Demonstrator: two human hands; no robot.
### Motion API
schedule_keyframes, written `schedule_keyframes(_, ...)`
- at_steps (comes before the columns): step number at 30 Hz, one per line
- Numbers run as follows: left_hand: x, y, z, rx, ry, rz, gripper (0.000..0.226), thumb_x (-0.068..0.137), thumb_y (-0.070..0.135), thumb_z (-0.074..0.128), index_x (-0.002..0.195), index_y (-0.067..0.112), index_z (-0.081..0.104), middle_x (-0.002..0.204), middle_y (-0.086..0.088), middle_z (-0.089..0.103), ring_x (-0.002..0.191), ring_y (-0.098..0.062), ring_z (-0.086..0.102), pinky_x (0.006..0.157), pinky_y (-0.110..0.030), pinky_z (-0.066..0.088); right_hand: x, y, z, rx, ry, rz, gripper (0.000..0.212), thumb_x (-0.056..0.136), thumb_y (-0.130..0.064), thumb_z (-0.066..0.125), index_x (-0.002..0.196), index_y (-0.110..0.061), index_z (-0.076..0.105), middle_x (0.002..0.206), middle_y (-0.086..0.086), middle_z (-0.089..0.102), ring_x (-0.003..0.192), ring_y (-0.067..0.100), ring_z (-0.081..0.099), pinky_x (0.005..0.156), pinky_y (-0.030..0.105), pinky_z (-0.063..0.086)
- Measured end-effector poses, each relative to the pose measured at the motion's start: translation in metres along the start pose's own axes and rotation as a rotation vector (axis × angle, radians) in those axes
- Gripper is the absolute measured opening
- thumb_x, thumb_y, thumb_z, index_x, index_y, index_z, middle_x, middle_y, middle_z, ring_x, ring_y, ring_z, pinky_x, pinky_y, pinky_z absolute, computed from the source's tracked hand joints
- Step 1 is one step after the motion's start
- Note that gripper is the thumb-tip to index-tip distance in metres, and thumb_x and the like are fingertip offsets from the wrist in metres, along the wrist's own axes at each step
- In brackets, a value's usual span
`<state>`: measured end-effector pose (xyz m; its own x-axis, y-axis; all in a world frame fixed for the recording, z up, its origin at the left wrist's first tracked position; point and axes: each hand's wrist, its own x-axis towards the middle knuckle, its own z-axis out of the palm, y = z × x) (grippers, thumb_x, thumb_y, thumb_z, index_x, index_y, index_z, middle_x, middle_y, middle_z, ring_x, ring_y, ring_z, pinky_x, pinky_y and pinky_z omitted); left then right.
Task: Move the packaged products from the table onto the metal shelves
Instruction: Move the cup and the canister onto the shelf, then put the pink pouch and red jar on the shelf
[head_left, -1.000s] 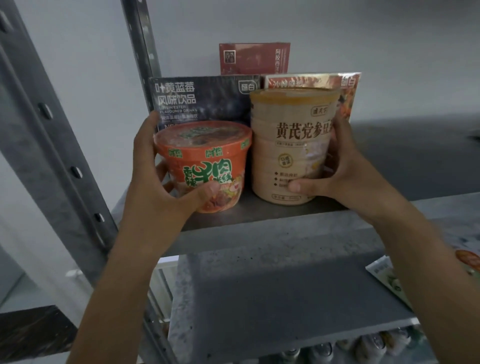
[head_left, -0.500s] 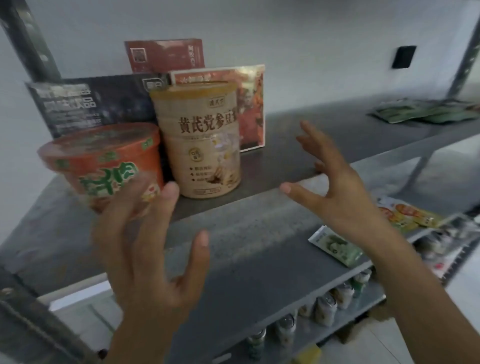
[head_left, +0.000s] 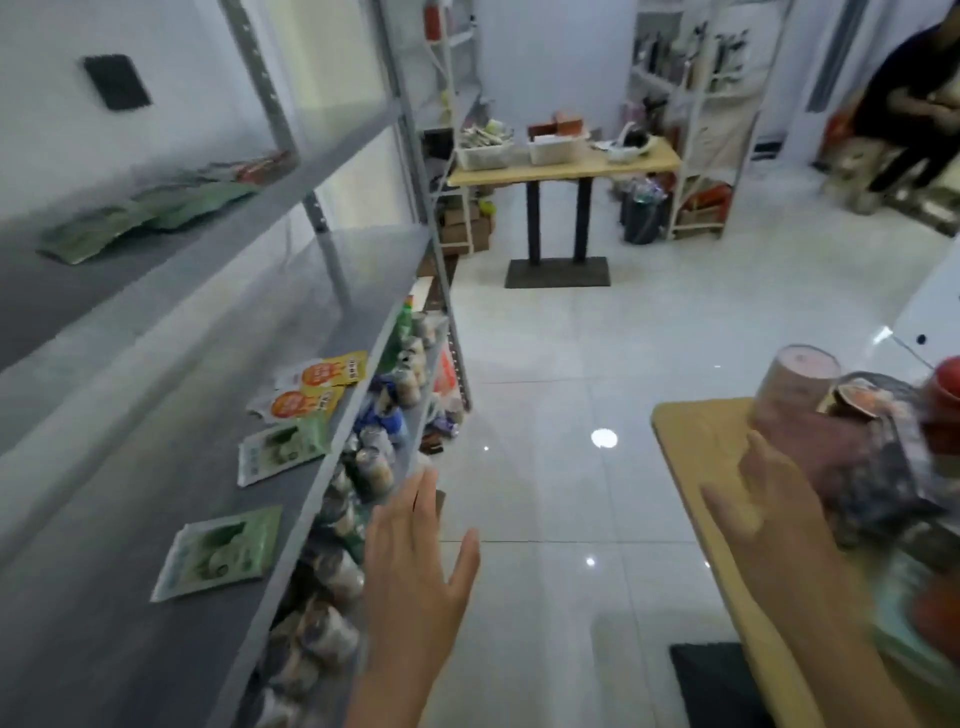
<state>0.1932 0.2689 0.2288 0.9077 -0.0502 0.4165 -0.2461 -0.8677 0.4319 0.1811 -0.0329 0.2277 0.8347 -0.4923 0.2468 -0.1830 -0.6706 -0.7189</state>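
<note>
**Items.** The remaining packaged products (head_left: 878, 483) lie in a loose heap on the near bench (head_left: 691, 467) at the right edge of view. They are heavily blurred. A pink tub (head_left: 795, 384) and a dark packet (head_left: 883, 499) can be made out; the rest cannot be identified.

**Hands.** Both are empty with fingers spread. The right hand (head_left: 769, 499) is over the bench, just short of the heap; contact cannot be confirmed. The left hand (head_left: 410, 566) hangs over the floor (head_left: 545, 364) beside the front edge of the metal shelves (head_left: 130, 467).

**Shelves.** Green sachets (head_left: 218, 551) and orange sachets (head_left: 322, 374) lie flat on the middle level. Cans (head_left: 363, 467) crowd the level below.

**Risks.**
- The heap appears untidy and stacked. A quick grab at one item could topple its neighbours or push them off the bench.
- The tub looks tilted and could roll if nudged.
- The view is swinging fast, so the reach may be poorly aimed.
- The sachets lie near the shelf lip. A carried item or sleeve brushing past could sweep them to the floor.

**Change from earlier frames.**
- One second ago each hand held an item on the upper shelf: the left a noodle cup, the right a tall tin.
- Half a second ago both hands had let go and drawn back.
- The view has now turned from that shelf end towards the bench. Cup and tin are out of sight.
</note>
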Motion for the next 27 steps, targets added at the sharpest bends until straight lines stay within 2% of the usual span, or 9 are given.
schedule_keyframes(3, -0.004, 0.035, 0.067, -0.043, -0.213, 0.082, 0.065, 0.087, 0.048, 0.043, 0.144, 0.019, 0.033, 0.135, -0.007, 0.052, 0.121, -0.023, 0.046, 0.102, -0.044, 0.044, -0.012, 0.064, -0.031, -0.108, 0.177, 0.201, 0.066, 0.087, -0.044, 0.058, 0.136, -0.003, 0.044, 0.128, 0.025, 0.052, 0.117, 0.038, 0.047, 0.098, 0.047, 0.038)
schedule_keyframes(5, -0.013, 0.058, 0.098, -0.064, -0.333, 0.165, 0.066, 0.086, 0.049, 0.042, 0.144, 0.020, 0.034, 0.132, -0.005, 0.054, 0.118, -0.023, 0.050, 0.103, -0.042, 0.040, -0.026, 0.089, -0.045, -0.167, 0.248, 0.310, 0.063, 0.088, -0.031, 0.065, 0.138, 0.000, 0.042, 0.131, 0.026, 0.049, 0.120, 0.036, 0.043, 0.102, 0.046, 0.035)
schedule_keyframes(7, -0.014, 0.077, 0.117, -0.106, -0.425, 0.246, 0.067, 0.086, 0.052, 0.040, 0.146, 0.025, 0.030, 0.136, -0.002, 0.051, 0.119, -0.022, 0.053, 0.100, -0.045, 0.047, -0.039, 0.103, -0.055, -0.152, 0.240, 0.443, 0.069, 0.083, -0.017, 0.071, 0.143, -0.007, 0.037, 0.137, 0.019, 0.046, 0.123, 0.033, 0.043, 0.103, 0.044, 0.036)
schedule_keyframes(9, -0.003, 0.086, 0.128, -0.136, -0.452, 0.325, 0.065, 0.087, 0.053, 0.039, 0.146, 0.025, 0.030, 0.138, -0.002, 0.050, 0.121, -0.022, 0.053, 0.095, -0.047, 0.050, -0.047, 0.109, -0.059, -0.171, 0.278, 0.516, 0.070, 0.084, -0.020, 0.070, 0.144, -0.012, 0.034, 0.138, 0.014, 0.045, 0.123, 0.031, 0.044, 0.101, 0.044, 0.037)
schedule_keyframes(12, 0.030, 0.094, 0.145, -0.176, -0.491, 0.374, 0.065, 0.088, 0.052, 0.039, 0.147, 0.024, 0.029, 0.140, -0.003, 0.049, 0.124, -0.021, 0.049, 0.098, -0.047, 0.048, -0.047, 0.110, -0.055, -0.201, 0.329, 0.616, 0.072, 0.085, -0.032, 0.067, 0.146, -0.016, 0.032, 0.141, 0.012, 0.043, 0.126, 0.031, 0.043, 0.103, 0.046, 0.038)
schedule_keyframes(16, 0.067, 0.098, 0.173, -0.213, -0.541, 0.439, 0.065, 0.087, 0.052, 0.039, 0.145, 0.024, 0.030, 0.138, -0.007, 0.052, 0.121, -0.025, 0.054, 0.097, -0.047, 0.048, -0.038, 0.103, -0.036, -0.219, 0.425, 0.688, 0.069, 0.087, -0.032, 0.065, 0.146, -0.019, 0.032, 0.145, 0.008, 0.041, 0.130, 0.027, 0.041, 0.102, 0.044, 0.038)
schedule_keyframes(22, 0.127, 0.080, 0.216, -0.338, -0.615, 0.669, 0.078, 0.080, 0.031, 0.073, 0.145, 0.023, 0.030, 0.136, -0.007, 0.052, 0.119, -0.023, 0.052, 0.097, -0.047, 0.048, -0.021, 0.077, 0.003, -0.248, 0.570, 0.820, 0.069, 0.087, -0.033, 0.065, 0.146, -0.022, 0.032, 0.147, 0.003, 0.039, 0.134, 0.022, 0.037, 0.103, 0.042, 0.037)
schedule_keyframes(27, 0.166, 0.096, 0.257, -0.392, -0.686, 0.745, 0.079, 0.078, 0.027, 0.077, 0.143, 0.016, 0.034, 0.135, -0.012, 0.052, 0.118, -0.030, 0.054, 0.095, -0.046, 0.048, -0.031, 0.063, 0.026, -0.276, 0.661, 0.918, 0.070, 0.087, -0.033, 0.066, 0.146, -0.027, 0.030, 0.148, -0.003, 0.037, 0.135, 0.017, 0.035, 0.100, 0.035, 0.035)
